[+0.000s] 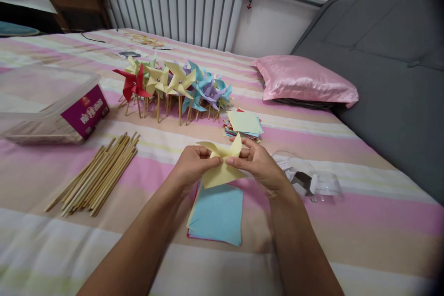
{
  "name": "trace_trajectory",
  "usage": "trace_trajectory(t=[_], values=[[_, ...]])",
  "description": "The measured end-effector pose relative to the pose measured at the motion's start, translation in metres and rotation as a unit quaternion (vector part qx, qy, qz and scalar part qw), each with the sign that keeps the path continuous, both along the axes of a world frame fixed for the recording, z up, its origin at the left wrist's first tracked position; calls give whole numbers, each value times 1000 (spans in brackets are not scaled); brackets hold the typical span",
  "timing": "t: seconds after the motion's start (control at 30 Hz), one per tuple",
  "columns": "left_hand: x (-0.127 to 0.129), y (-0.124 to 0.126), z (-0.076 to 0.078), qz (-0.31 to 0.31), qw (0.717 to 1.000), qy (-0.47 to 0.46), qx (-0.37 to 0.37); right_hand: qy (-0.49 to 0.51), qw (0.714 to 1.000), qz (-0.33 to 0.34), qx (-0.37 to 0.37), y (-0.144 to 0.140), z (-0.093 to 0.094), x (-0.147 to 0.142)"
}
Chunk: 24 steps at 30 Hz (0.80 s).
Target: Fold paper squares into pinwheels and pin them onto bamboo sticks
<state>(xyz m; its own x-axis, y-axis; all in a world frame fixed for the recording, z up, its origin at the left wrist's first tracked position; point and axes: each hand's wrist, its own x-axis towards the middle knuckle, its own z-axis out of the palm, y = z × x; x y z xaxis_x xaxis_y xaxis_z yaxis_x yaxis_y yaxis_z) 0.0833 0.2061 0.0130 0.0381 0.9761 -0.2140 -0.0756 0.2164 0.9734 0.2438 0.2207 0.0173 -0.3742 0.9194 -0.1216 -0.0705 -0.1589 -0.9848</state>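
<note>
Yellow paper (222, 166), partly folded, is being pinched at its middle by the left hand (192, 164) and right hand (258, 164), fingers closed on it above the blue sheet stack (217, 215). Thumbs are hiding the fold's centre.

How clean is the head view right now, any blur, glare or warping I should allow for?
Head view: soft even light, no hard shadows; both hands and the yellow paper read sharp; the plastic box at left looks smeared; wide-angle warp bends the radiator, and the right corners go dark.
</note>
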Motion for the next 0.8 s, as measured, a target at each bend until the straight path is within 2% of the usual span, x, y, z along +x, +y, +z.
trace_trajectory(t=[0.07,0.13,0.2,0.27,0.33,0.43,0.5,0.63,0.8], values=[[-1,1,-2,35,999,-13,3,8,1000,-19,12,2,-1,0],[-2,3,-3,83,996,-25,2,9,996,-78,46,3,-2,1],[-5,5,-5,131,990,-43,-1,13,984,-146,106,3,0,1],[-8,7,-6,162,983,-81,-8,8,970,-168,173,2,3,2],[-10,9,-6,175,975,-137,-16,-27,970,-106,215,-1,5,3],[-12,10,-4,181,959,-214,-41,-109,967,60,222,-5,4,2],[-11,10,-3,171,950,-254,-62,-140,958,107,226,-5,-1,-2],[-8,9,1,146,942,-288,-86,-134,952,63,267,-4,-10,-11],[-8,7,1,118,950,-279,-79,-106,954,11,280,-3,-9,-15]])
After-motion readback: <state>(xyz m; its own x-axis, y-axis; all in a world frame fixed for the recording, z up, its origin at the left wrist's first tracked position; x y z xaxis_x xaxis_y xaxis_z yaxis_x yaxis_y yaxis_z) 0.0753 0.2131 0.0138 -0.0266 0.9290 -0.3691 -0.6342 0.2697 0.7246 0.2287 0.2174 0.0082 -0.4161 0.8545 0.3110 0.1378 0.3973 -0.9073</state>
